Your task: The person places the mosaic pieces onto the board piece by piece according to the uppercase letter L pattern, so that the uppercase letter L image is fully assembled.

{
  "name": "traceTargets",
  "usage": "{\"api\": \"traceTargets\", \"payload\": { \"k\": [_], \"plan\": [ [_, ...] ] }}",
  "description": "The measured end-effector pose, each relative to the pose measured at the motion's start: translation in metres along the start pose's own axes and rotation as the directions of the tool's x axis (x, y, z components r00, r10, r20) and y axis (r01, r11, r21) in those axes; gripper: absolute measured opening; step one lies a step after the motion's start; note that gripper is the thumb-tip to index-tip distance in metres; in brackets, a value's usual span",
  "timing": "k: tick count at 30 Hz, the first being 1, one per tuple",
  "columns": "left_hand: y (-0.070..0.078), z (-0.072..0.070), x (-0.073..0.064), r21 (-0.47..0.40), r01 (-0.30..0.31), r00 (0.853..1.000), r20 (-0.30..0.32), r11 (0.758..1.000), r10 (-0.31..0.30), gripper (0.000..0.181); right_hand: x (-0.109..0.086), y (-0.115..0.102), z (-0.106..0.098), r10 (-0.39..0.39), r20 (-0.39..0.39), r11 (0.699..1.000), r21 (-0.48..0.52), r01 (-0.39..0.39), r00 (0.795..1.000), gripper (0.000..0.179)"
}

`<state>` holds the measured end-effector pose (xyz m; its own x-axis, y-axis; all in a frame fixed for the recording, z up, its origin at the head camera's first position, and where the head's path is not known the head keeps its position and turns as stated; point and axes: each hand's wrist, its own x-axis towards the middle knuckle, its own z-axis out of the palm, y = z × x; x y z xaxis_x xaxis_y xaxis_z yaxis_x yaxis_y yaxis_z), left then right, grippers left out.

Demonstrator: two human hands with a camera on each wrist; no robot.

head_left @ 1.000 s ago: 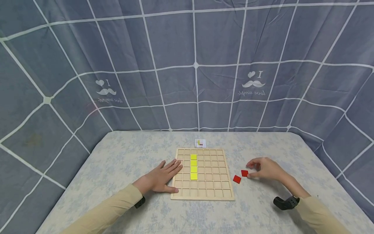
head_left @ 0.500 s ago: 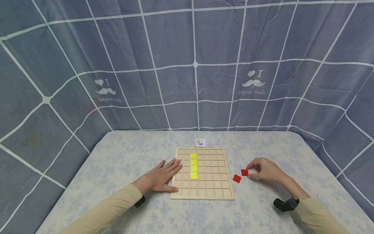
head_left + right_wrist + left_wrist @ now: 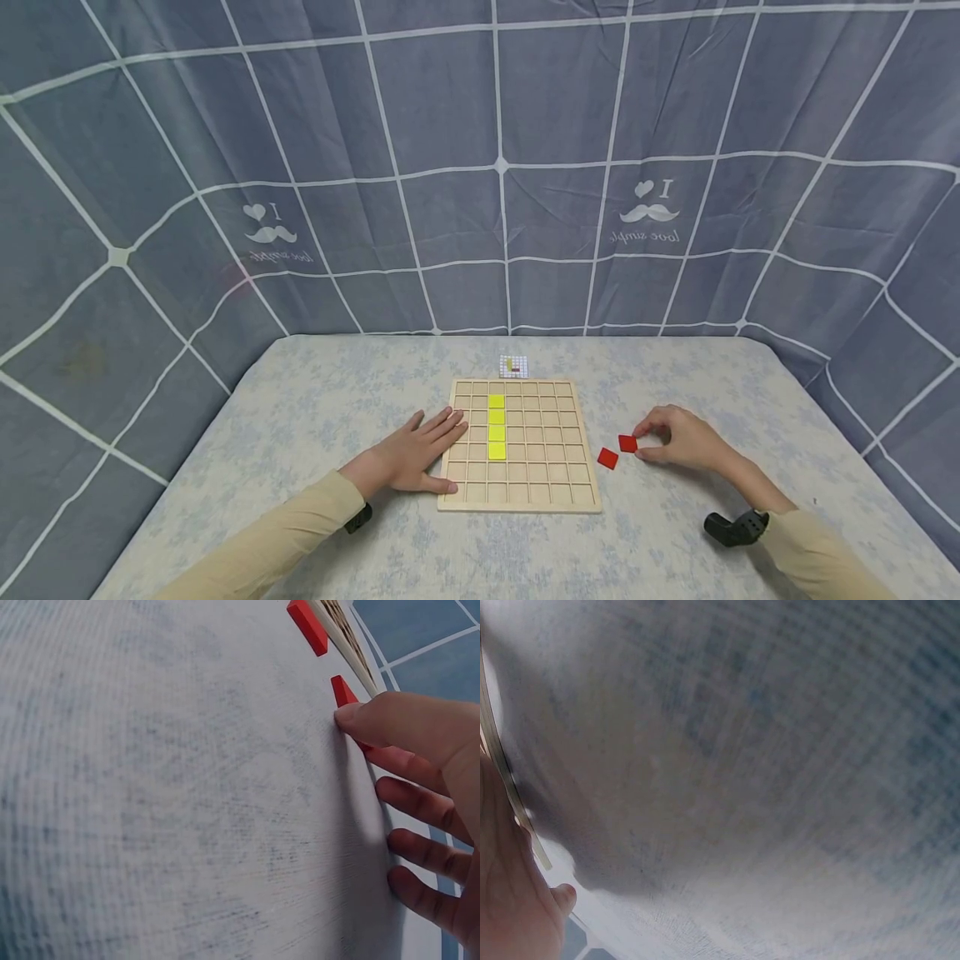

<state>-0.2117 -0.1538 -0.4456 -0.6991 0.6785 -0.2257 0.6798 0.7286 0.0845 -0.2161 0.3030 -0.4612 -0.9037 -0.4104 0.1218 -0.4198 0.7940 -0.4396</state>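
A wooden grid board (image 3: 517,508) lies flat on the table, with a column of several yellow tiles (image 3: 497,427) in its cells. My left hand (image 3: 416,454) rests spread on the board's left edge, fingers straight; the left wrist view catches only part of that hand (image 3: 514,877) at its lower left. To the right of the board, my right hand (image 3: 686,437) pinches a red square tile (image 3: 627,443) between thumb and index finger, the tile apparently on the tablecloth. In the right wrist view the thumb (image 3: 382,720) partly hides this tile (image 3: 343,691). Another red tile (image 3: 607,458) lies just beside it, untouched.
Behind the board lies a small card (image 3: 513,367) printed with a coloured grid pattern. A pale flowered cloth (image 3: 360,375) covers the table. Blue curtains (image 3: 450,217) with white lines hang at the back and both sides.
The right index finger and thumb have closed in on the nearer red tile, which stays in about the same spot. The left hand has kept its place on the board.
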Motion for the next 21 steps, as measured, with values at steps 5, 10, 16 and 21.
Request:
{"api": "traceTargets", "payload": {
  "k": [5,10,16,21],
  "plan": [
    [0.0008,-0.0007,-0.0009,0.003,-0.008,1.0,-0.003,1.0,0.008,0.092,-0.0028,-0.0016,0.0,-0.031,-0.032,0.999,-0.016,0.031,0.999,0.018],
    [0.0013,-0.0011,-0.0014,0.004,-0.008,1.0,-0.005,1.0,0.008,0.092,-0.0042,-0.0023,0.001,-0.066,-0.064,0.997,-0.052,0.062,0.996,0.017],
    [0.0011,-0.0009,-0.0012,0.007,-0.008,1.0,-0.006,1.0,0.008,0.092,-0.0032,-0.0025,0.002,-0.065,-0.076,0.995,-0.084,0.059,0.995,0.018],
    [0.0011,-0.0007,-0.001,0.016,-0.009,1.0,-0.008,1.0,0.009,0.091,-0.0016,-0.0039,0.002,-0.05,-0.089,0.995,-0.087,0.042,0.995,0.02]
  ]
}}
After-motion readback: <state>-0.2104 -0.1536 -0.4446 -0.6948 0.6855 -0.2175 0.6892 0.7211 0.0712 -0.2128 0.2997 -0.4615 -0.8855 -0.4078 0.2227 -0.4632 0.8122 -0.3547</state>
